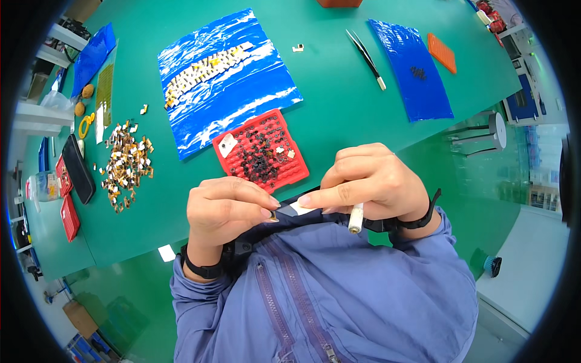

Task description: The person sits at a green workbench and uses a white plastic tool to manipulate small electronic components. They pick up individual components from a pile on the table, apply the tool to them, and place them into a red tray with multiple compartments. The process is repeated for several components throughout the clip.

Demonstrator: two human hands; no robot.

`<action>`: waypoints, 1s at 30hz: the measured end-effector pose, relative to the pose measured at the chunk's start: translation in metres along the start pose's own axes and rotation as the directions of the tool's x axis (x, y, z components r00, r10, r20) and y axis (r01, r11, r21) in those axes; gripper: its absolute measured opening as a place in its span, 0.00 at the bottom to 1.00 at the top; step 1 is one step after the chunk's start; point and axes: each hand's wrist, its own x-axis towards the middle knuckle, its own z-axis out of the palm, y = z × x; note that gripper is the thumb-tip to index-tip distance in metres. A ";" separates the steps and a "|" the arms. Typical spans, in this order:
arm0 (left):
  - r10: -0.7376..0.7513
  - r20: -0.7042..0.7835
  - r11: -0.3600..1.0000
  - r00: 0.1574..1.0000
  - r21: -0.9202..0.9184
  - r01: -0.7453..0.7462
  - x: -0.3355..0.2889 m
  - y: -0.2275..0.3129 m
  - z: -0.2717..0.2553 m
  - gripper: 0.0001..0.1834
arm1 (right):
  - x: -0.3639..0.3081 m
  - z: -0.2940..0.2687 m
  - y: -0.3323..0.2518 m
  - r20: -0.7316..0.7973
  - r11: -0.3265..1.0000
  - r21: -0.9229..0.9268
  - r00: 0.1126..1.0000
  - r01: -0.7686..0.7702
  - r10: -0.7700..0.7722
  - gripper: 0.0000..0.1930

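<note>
Whitish piece (302, 209), red tray (296, 173), blue sheet (242, 91), green tabletop (339, 109)

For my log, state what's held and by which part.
Left hand: small piece, pinched. Right hand: pale flat piece and white rod, one end protruding. Gripped parts are hidden.

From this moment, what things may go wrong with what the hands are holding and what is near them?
1. The left hand pinches a small part only by the fingertips, so it might slip and drop.
2. The right hand also holds a white stick-like tool, whose end sticks out below and might catch on the clothing.
3. The red tray lies just beyond the hands; a bump might scatter its loose dark parts.
</note>
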 end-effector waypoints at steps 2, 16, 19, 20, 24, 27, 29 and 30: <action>0.005 0.012 1.000 1.000 0.012 -0.005 0.000 0.000 0.000 0.06 | -0.001 0.001 0.000 0.013 1.000 -0.004 1.000 -0.001 0.001 0.18; 0.013 0.033 0.999 0.999 0.030 -0.014 -0.001 -0.002 0.002 0.06 | -0.004 0.002 0.000 0.025 0.999 -0.048 1.000 -0.006 0.007 0.16; 0.025 0.046 0.999 0.999 0.039 -0.027 0.001 -0.002 0.003 0.06 | -0.006 0.002 0.001 0.042 0.999 -0.053 0.999 -0.007 0.010 0.16; 0.029 0.053 0.999 0.998 0.043 -0.031 0.001 -0.002 0.003 0.06 | -0.006 0.003 0.000 0.042 0.999 -0.051 0.999 -0.009 0.011 0.16; 0.031 0.062 0.998 0.998 0.058 -0.034 0.001 -0.002 0.005 0.06 | -0.007 0.001 0.001 0.070 0.999 -0.045 0.997 -0.020 0.023 0.15; 0.027 0.064 0.998 0.998 0.054 -0.031 0.001 -0.001 0.005 0.06 | -0.008 -0.001 0.001 0.114 0.998 -0.051 0.993 -0.036 0.042 0.15; 0.024 0.066 0.999 0.998 0.043 -0.027 0.000 -0.001 0.006 0.06 | -0.008 -0.001 0.002 0.117 0.999 -0.035 0.992 -0.041 0.044 0.15; 0.023 0.066 0.999 0.998 0.033 -0.025 0.000 -0.001 0.006 0.06 | -0.007 -0.001 0.002 0.118 0.999 -0.029 0.992 -0.043 0.046 0.15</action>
